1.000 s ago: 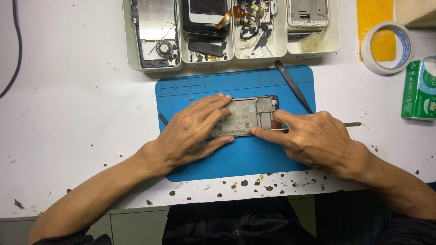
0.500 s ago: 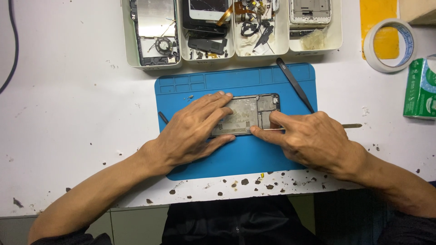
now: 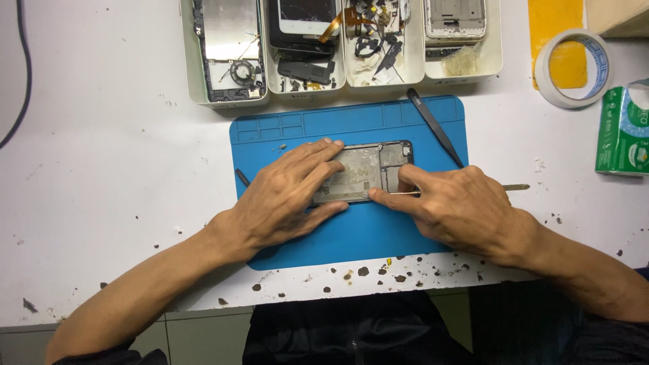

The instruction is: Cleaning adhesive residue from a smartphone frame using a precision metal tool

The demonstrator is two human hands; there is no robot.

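An opened phone frame (image 3: 368, 169) lies flat on a blue work mat (image 3: 351, 128). My left hand (image 3: 287, 196) rests palm-down over the frame's left part, fingers spread across it and pressing it to the mat. My right hand (image 3: 456, 206) grips a thin metal pry tool (image 3: 514, 187); its tip lies against the frame's lower right edge while the handle end sticks out to the right past my hand. Black tweezers (image 3: 436, 128) lie slanted on the mat just above my right hand.
Four white trays (image 3: 230, 101) with phone parts, screens and cables line the table's far side. A roll of white tape (image 3: 574, 67) and a green tissue pack (image 3: 625, 132) sit at the right. A black cable (image 3: 23, 81) runs at far left. Dark crumbs dot the table's front edge.
Both hands stay on the phone frame. The right hand has shifted very slightly along the frame's lower right edge; otherwise nothing has visibly moved.
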